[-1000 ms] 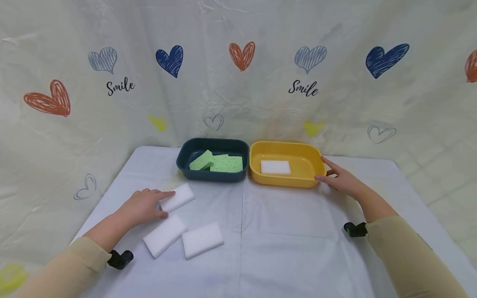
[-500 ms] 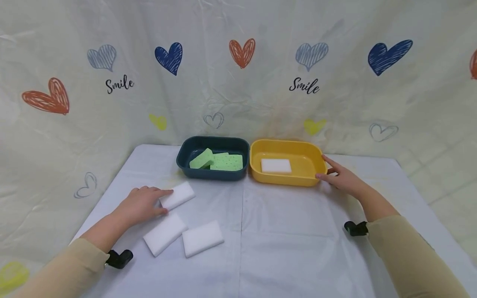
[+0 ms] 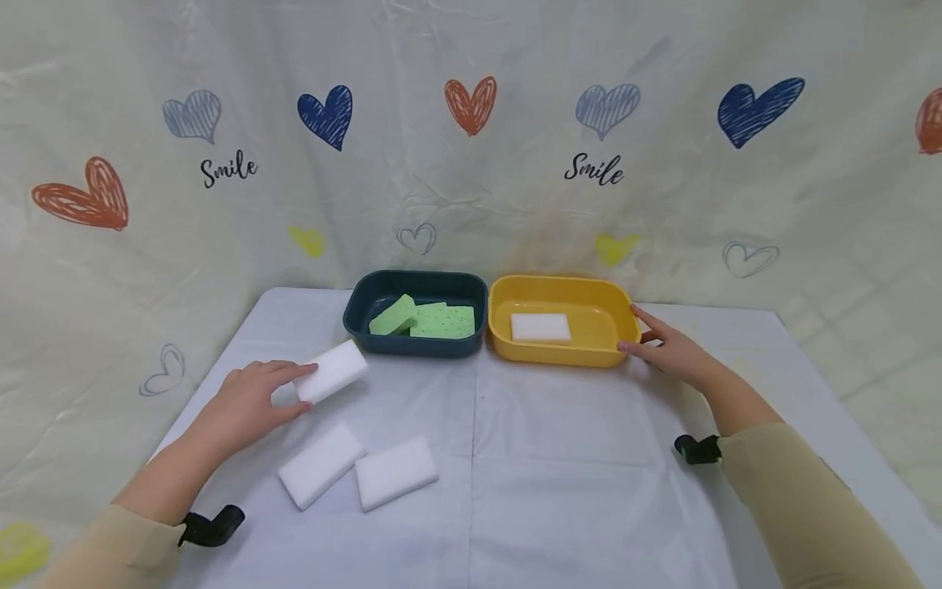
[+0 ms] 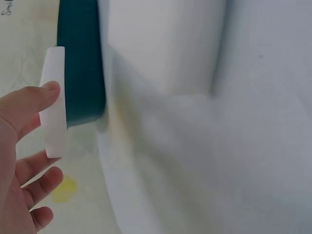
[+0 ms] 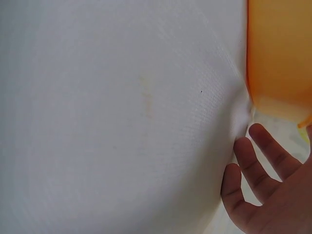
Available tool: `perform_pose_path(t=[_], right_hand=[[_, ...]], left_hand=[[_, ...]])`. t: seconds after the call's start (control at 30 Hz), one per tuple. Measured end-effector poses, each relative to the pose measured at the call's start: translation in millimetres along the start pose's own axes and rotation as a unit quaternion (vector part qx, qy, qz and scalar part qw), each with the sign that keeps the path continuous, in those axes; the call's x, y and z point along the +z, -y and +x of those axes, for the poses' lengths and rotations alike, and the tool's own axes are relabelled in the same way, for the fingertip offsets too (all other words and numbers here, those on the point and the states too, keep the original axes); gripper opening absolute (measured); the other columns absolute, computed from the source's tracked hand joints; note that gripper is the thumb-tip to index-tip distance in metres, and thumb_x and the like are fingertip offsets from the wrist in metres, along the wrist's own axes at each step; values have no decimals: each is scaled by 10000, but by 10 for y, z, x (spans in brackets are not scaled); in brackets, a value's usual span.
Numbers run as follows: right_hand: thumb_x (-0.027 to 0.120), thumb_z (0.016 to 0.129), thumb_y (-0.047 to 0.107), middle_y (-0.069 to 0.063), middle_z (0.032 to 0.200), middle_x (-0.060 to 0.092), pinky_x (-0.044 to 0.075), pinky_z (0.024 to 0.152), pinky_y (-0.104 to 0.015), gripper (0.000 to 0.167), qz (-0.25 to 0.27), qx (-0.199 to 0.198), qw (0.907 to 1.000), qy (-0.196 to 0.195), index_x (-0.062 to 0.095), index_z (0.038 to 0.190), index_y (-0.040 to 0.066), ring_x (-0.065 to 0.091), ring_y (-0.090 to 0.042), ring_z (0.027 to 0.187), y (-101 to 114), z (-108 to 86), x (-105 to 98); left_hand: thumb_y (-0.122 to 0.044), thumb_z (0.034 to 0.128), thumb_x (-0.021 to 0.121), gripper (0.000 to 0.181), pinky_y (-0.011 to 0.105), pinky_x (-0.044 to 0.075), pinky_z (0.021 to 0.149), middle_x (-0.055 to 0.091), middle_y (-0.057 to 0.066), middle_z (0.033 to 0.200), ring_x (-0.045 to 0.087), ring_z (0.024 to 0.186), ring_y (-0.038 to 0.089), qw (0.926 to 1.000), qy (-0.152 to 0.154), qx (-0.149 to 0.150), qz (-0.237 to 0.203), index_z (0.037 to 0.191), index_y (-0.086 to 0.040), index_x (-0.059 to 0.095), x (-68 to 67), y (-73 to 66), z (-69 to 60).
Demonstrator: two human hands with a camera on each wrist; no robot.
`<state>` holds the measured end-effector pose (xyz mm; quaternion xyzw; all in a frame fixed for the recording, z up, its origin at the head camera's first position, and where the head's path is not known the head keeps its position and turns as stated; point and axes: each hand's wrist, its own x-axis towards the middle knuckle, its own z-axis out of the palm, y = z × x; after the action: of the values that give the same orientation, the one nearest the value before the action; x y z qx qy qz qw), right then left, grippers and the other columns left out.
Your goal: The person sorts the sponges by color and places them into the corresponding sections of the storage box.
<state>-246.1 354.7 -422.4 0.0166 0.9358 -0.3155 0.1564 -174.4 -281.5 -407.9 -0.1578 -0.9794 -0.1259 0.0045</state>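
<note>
Between the thumb and fingers of my left hand point(image 3: 243, 401), a white sponge point(image 3: 333, 372) is pinched at its left end, tilted and raised off the table. The left wrist view shows that sponge point(image 4: 54, 105) edge-on in front of the dark teal bin point(image 4: 82, 63). My right hand point(image 3: 680, 356) touches the right end of the yellow bin point(image 3: 559, 354) with outstretched index finger and thumb; its other fingers are loosely bent in the right wrist view. One white sponge point(image 3: 540, 327) lies flat inside the yellow bin. Two more white sponges lie on the table, a left one point(image 3: 321, 466) and a right one point(image 3: 396, 474).
The dark teal bin point(image 3: 415, 347) stands left of the yellow bin, side by side at the table's back. Several green sponges point(image 3: 443, 321) lie in it. A white cloth covers the table point(image 3: 589, 491), and a curtain with printed hearts point(image 3: 471, 188) hangs behind.
My left hand has pinched the rearmost loose white sponge and lifted it, moving slightly left and up. The right hand stays at the yellow bin.
</note>
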Motion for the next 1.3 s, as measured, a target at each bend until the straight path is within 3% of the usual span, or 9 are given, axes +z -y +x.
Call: perform_pose_path(t=[0.17, 0.37, 0.9, 1.07, 1.3], right_hand=[[593, 830, 734, -310, 1403, 368, 476, 947, -549, 1078, 7, 26, 10000, -1, -34, 1596, 308, 481, -411, 1104, 38, -20, -18], [592, 853, 707, -317, 1407, 368, 457, 959, -575, 1056, 19, 11, 10000, -26, -29, 1599, 290, 474, -424, 1116, 42, -31, -20], [595, 844, 716, -300, 1403, 380, 452, 975, -584, 1049, 40, 92, 9999, -74, -25, 1595, 328, 471, -425, 1126, 15, 11, 22], [600, 856, 697, -309, 1397, 383, 449, 968, -588, 1044, 27, 69, 9999, -100, -20, 1599, 304, 475, -424, 1113, 30, -8, 7], [600, 850, 704, -311, 1398, 385, 438, 973, -606, 1050, 60, 55, 9999, -90, -27, 1596, 312, 474, -431, 1122, -9, -8, 19]], left_hand=[[-369, 882, 746, 593, 585, 324, 974, 579, 167, 1343, 488, 1208, 412, 9994, -324, 117, -72, 1418, -188, 566, -114, -26, -58], [-349, 884, 749, 587, 604, 336, 987, 575, 160, 1353, 486, 1216, 412, 9990, -349, 268, -38, 1418, -186, 567, -155, -125, 85], [-413, 875, 749, 587, 561, 340, 1021, 572, 89, 1382, 482, 1247, 343, 9965, -72, 824, -93, 1417, -271, 572, -108, -720, 750], [-451, 880, 734, 581, 521, 362, 996, 577, 39, 1381, 489, 1210, 304, 9940, -38, 1095, -24, 1417, -304, 566, -69, -991, 1004], [-510, 901, 684, 567, 469, 364, 1021, 545, -7, 1414, 456, 1225, 254, 9924, 233, 1212, -29, 1428, -356, 541, -3, -1481, 1362]])
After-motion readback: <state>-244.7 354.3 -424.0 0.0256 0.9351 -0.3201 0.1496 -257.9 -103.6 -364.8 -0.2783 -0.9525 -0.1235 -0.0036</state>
